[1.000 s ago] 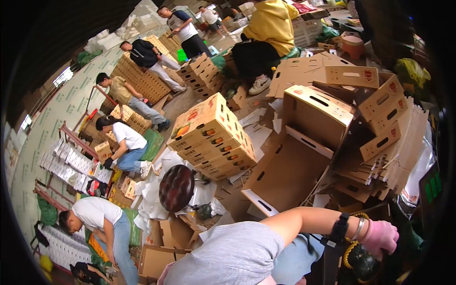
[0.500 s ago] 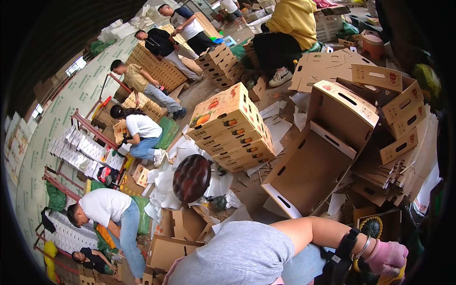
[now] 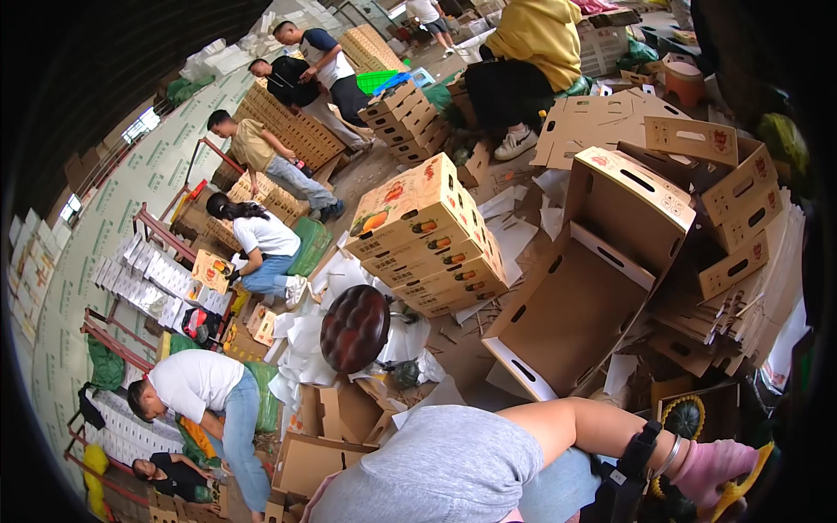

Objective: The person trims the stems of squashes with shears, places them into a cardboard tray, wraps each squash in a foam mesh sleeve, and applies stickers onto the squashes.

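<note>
My right hand (image 3: 717,471), in a pink glove, is at the lower right with its fingers closed on a yellow object (image 3: 745,484) that I see only in part. Beside the wrist, a dark green squash (image 3: 683,417) ringed by yellow braided padding sits in a cardboard box. A black strap (image 3: 641,446) and a bracelet circle my forearm. My left hand does not show; the grey sleeve (image 3: 427,471) fills the bottom of the view.
An open cardboard box (image 3: 571,314) lies ahead, with flat cardboard (image 3: 758,279) piled to its right. Printed boxes (image 3: 427,235) are stacked near a round brown stool (image 3: 355,329). Several people work at left and behind; one wears a yellow top (image 3: 540,39).
The view has shifted, and my right hand has moved lower, now with the yellow object in it. At left, a co-worker in white has brought a printed box round in front.
</note>
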### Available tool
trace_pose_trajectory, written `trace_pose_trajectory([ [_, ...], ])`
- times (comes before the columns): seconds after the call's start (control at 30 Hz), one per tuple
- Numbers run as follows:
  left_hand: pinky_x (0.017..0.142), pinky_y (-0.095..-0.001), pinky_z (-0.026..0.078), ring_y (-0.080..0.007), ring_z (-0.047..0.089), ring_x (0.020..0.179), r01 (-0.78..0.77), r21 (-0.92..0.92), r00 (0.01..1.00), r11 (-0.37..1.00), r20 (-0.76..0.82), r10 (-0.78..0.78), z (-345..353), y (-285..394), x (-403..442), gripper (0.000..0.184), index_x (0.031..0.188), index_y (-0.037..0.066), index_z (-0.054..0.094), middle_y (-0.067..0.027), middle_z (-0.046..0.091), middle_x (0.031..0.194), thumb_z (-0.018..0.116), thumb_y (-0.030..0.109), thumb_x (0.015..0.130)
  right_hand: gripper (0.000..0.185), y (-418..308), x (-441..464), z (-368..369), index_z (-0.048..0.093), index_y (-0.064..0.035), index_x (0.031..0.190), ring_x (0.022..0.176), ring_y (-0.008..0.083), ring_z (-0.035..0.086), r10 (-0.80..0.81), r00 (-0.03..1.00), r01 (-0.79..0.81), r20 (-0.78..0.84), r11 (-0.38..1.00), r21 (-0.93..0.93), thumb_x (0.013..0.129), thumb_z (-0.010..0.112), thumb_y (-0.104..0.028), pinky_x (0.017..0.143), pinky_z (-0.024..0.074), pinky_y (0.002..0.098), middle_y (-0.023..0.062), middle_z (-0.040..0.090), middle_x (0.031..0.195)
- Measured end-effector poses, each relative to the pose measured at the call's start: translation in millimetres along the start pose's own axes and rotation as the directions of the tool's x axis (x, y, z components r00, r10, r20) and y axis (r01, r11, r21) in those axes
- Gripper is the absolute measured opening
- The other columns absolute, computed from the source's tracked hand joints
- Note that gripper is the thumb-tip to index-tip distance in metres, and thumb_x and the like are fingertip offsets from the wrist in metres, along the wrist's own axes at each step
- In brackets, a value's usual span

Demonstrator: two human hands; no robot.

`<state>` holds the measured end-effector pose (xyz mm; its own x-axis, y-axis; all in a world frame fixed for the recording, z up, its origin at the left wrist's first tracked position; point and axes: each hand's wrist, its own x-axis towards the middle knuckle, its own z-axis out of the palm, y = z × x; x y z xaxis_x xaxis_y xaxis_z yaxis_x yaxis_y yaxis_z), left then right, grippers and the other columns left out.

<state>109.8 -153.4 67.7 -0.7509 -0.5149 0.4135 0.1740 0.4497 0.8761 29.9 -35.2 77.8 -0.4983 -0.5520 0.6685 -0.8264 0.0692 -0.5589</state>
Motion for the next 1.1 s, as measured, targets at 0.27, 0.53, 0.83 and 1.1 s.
trace_pose_trajectory([
  [0.27, 0.059, -0.0384, 0.04, -0.0293, 0.054, 0.077, -0.197, 0.695, 0.979, 0.691, 0.105, 0.173, 13, -21, -6, 0.025, 0.07, 0.002, 0.056, -0.015, 0.052, 0.077, 0.069, 0.016, 0.053, 0.043, -9, 3, -5, 0.051, -0.0012, 0.102, 0.078, 0.0261, 0.055, -0.041, 0.998, 0.045, -0.042, 0.995, 0.093, 0.074, 0.079, -0.019, 0.071, 0.0472, 0.0348, 0.0119, 0.054, 0.091],
  [0.53, 0.056, -0.0388, 0.037, -0.028, 0.052, 0.069, -0.252, 0.512, 0.956, 0.821, 0.003, 0.292, 16, -31, -1, 0.023, 0.064, 0.001, 0.055, -0.0142, 0.052, 0.071, 0.067, 0.018, 0.054, 0.038, -8, -3, -1, 0.053, -0.0016, 0.099, 0.08, 0.0261, 0.056, 0.008, 0.998, -0.009, -0.059, 1.0, -0.014, 0.076, 0.078, -0.018, 0.072, 0.0474, 0.0348, 0.0114, 0.055, 0.091],
  [0.83, 0.056, -0.0394, 0.036, -0.028, 0.052, 0.068, -0.255, 0.594, 0.946, 0.763, -0.01, 0.324, 17, -26, -5, 0.025, 0.064, 0.002, 0.055, -0.0131, 0.053, 0.07, 0.068, 0.021, 0.053, 0.038, -15, -3, 1, 0.053, -0.0019, 0.1, 0.079, 0.0249, 0.056, 0.013, 0.997, -0.013, -0.074, 1.0, -0.002, 0.075, 0.078, -0.016, 0.072, 0.0479, 0.035, 0.0111, 0.055, 0.09],
  [1.1, 0.057, -0.0393, 0.036, -0.0271, 0.052, 0.069, -0.266, 0.601, 0.94, 0.754, -0.011, 0.34, 18, -24, -7, 0.026, 0.065, 0.002, 0.056, -0.0127, 0.053, 0.07, 0.069, 0.022, 0.054, 0.039, -15, -6, 3, 0.053, -0.0022, 0.101, 0.078, 0.0246, 0.056, 0.055, 0.996, -0.052, -0.076, 0.998, 0.04, 0.074, 0.079, -0.014, 0.072, 0.0479, 0.0349, 0.0111, 0.056, 0.09],
])
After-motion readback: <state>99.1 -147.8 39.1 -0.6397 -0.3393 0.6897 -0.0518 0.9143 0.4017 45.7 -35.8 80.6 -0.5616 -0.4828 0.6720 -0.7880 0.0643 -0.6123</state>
